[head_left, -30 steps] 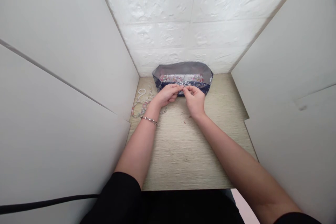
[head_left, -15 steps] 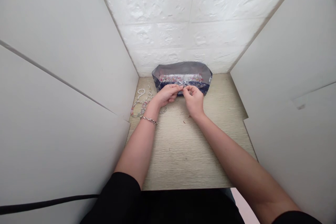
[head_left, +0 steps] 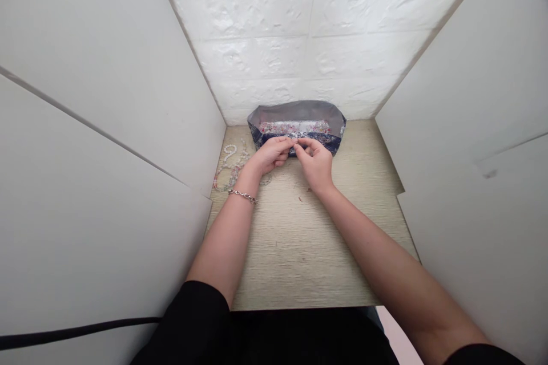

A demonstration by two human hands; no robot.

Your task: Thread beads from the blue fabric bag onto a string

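Observation:
In front of a dark blue patterned pouch [head_left: 299, 107], my two hands meet at the fingertips. My left hand [head_left: 274, 155] is closed in a pinch, and so is my right hand [head_left: 315, 164]; whatever sits between the fingers is too small to make out. The pouch stands with its mouth wide, showing a grey lining and many small pink, white and clear beads [head_left: 295, 126] inside. Left of my left hand, strings of beads [head_left: 230, 151] in white, pink and clear lie on the wooden tabletop [head_left: 299, 251], partly hidden behind my wrist.
White panels [head_left: 107, 57] close in the tabletop on the left and right, and a white brick-patterned wall [head_left: 278, 23] stands behind it. A few tiny reddish scraps [head_left: 300, 199] lie near my right hand. A black cable [head_left: 77, 331] runs at lower left.
My right fingertips have shifted slightly left and now press closer against my left fingertips. My left hand stays nearly still, and the pouch and bead strings have not moved.

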